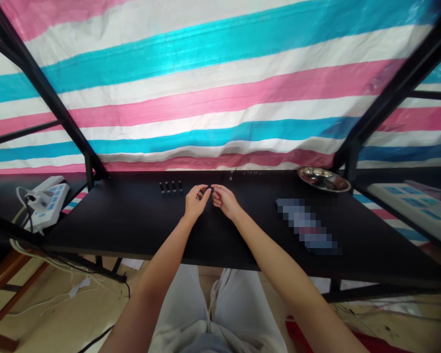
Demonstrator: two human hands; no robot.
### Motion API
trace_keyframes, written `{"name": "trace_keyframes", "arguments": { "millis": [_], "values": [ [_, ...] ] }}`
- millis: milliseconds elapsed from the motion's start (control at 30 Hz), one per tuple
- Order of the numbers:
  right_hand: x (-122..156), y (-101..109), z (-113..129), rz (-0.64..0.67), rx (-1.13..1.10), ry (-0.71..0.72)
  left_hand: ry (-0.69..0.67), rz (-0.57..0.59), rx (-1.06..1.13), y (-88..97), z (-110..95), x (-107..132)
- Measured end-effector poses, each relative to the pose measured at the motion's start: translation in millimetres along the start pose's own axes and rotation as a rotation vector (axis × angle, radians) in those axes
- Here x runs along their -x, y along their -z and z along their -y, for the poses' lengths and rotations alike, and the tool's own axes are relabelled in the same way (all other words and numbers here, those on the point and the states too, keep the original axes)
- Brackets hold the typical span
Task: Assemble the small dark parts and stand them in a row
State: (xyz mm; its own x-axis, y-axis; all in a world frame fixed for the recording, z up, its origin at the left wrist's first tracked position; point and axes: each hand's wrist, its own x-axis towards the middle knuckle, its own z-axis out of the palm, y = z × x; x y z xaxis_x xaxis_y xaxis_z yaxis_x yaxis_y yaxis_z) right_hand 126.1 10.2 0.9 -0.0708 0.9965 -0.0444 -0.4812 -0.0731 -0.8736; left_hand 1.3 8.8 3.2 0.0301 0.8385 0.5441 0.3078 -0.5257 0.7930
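My left hand [196, 202] and my right hand [225, 201] meet fingertip to fingertip above the black table. Both are closed in a pinch, with a small dark piece [210, 189] between them. It is mostly covered by the fingers, so its kind does not show. Left of my left hand stands a row of several small black cylinders [167, 187] with pale ends. Beyond my right hand lie a small clear piece [231, 177] and a line of several tiny pale pieces [252, 173], too small to name.
A shiny metal plate [324, 185] sits at the table's back right. Nearer me lies a blurred-out long object [306, 226]. White power strips [53, 206] with cables are at the left. Black frame posts [91, 164] and a striped sheet [220, 98] bound the black table [125, 230].
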Motion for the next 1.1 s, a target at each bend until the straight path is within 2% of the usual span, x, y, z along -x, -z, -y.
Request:
{"name": "trace_keyframes", "arguments": {
  "millis": [167,367,500,633,800,1100],
  "values": [
    [4.6,-4.5,-0.4,0.005,-0.036,-0.105,-0.042,0.099,-0.076,-0.3,2.4,-0.1],
    [4.9,-2.8,0.4,0.019,-0.027,-0.106,-0.015,0.081,-0.099,-0.2,3.7,-1.6],
    [3.4,0.6,3.2,-0.031,-0.047,-0.087,0.088,-0.015,-0.196,5.8,10.1,-6.6],
    [4.0,1.2,5.9,-0.086,-0.040,-0.097,0.246,-0.078,-0.456,17.4,18.6,-15.8],
    [5.4,-1.5,6.4,-0.091,-0.028,-0.120,0.329,-0.042,-0.696,25.8,29.1,-29.6],
    [4.3,-2.6,7.5,-0.090,-0.016,-0.112,0.393,0.022,-0.795,25.8,36.5,-38.7]
  ]
}}
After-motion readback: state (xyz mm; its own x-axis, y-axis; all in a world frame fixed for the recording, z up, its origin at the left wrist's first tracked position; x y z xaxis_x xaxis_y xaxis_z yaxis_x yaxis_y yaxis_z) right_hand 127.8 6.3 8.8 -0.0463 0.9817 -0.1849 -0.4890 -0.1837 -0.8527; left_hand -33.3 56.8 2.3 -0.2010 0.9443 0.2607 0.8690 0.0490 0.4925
